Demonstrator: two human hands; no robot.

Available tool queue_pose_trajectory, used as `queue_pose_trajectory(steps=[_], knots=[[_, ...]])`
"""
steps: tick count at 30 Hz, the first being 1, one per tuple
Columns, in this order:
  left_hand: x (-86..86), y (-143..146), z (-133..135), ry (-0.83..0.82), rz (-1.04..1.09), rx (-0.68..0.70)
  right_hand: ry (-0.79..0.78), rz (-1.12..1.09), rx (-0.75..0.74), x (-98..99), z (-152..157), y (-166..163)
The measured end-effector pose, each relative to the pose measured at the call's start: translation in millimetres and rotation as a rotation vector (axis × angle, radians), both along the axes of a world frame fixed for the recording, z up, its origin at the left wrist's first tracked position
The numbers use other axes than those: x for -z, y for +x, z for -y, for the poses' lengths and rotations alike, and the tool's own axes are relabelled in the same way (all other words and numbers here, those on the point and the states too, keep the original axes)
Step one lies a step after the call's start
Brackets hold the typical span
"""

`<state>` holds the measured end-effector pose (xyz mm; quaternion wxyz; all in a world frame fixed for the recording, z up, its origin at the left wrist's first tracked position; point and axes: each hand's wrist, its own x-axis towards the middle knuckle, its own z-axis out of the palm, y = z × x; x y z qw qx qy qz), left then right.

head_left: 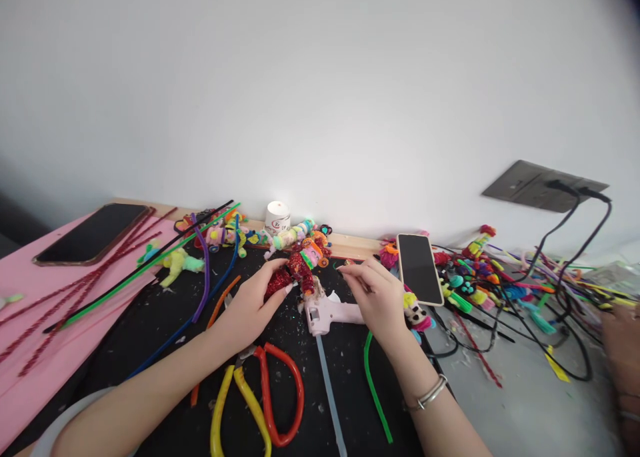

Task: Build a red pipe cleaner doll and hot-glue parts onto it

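My left hand [263, 297] is closed around the lower part of a red sparkly pipe-cleaner doll [301, 268], whose pink and green upper part with orange sides shows above my fingers. To its right, my right hand [374, 290] has thumb and forefinger pinched together. Something tiny shows at those fingertips, too small to name. Below the doll, between my hands, a white hot glue gun [330, 314] lies on its side, a long glue stick [327, 387] running out of its back. Red-handled pliers [300, 390] and yellow-handled ones [216, 410] lie under my left forearm.
Pipe cleaners [150, 257] and a dark phone [95, 234] lie on pink sheet at left. Behind are a paper cup [278, 217] and pipe-cleaner figures. At right are a white-edged phone [420, 270], a colourful pile, black cables [555, 244] and another person's hand [623, 337].
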<state>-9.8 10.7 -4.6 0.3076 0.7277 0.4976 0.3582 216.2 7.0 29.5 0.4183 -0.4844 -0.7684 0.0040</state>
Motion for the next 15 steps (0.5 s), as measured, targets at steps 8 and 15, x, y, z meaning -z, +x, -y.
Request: queue_pose_trajectory(steps=[8,15], knots=[[0.7,-0.3,3.0,-0.018,-0.064,0.109,0.036,0.125,-0.116,-4.7,5.6,-4.7],[1.9,-0.8,2.0,-0.029,-0.061,0.134,0.0,0.167,-0.136,-0.4,3.0,-4.6]])
